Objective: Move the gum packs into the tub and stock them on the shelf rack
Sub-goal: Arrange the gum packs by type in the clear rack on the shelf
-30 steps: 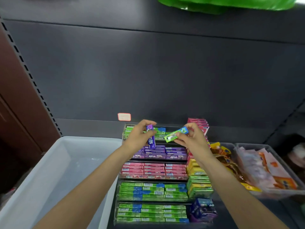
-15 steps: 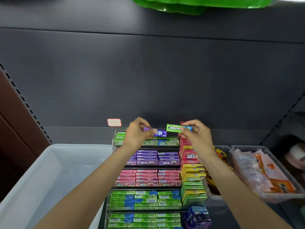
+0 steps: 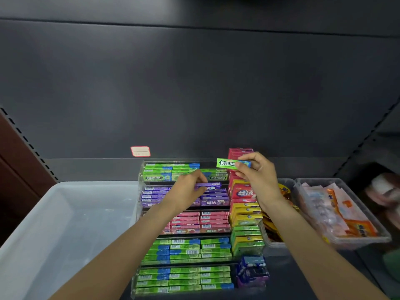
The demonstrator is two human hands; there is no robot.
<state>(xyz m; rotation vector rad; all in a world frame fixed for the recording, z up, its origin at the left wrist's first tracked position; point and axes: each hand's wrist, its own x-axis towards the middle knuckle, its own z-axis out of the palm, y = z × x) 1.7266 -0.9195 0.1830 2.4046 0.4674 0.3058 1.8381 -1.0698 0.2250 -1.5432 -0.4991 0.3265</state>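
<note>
A clear tiered shelf rack (image 3: pixel 140 176) holds rows of gum packs: green on top, purple, pink, then two green rows. My left hand (image 3: pixel 186 189) pinches a purple gum pack (image 3: pixel 208 185) just above the purple row. My right hand (image 3: pixel 257 176) holds a green Doublemint pack (image 3: pixel 226 163) level, above the right end of the top green row. A white tub (image 3: pixel 65 224) stands to the left of the rack and looks empty.
Stacked red, yellow and green boxes (image 3: pixel 245 215) sit against the rack's right side, with a blue-purple packet (image 3: pixel 252 271) below them. Two clear bins of snack packets (image 3: pixel 337 213) lie further right. A dark back panel with a price tag (image 3: pixel 140 151) rises behind.
My left hand has lowered the purple pack from the top row to the purple row. My right hand keeps the green pack, now a little further right. The camera tilted.
</note>
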